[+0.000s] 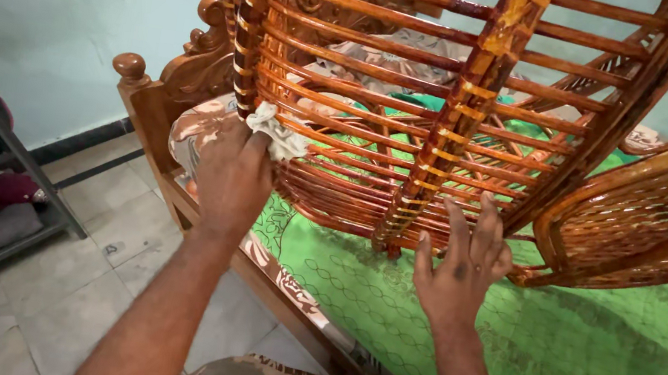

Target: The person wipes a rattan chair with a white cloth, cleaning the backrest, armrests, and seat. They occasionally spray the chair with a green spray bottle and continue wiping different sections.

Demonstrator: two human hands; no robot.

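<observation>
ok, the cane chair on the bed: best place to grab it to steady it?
Probably the thick bound centre post, taken from the near, open side just above the right hand. It is the sturdiest upright, the thin slats leave finger gaps either side, and the left hand is busy pressing a cloth.

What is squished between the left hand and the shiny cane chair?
A crumpled pale cloth, pressed by the left hand against the cane chair slats, seen in the head view.
</observation>
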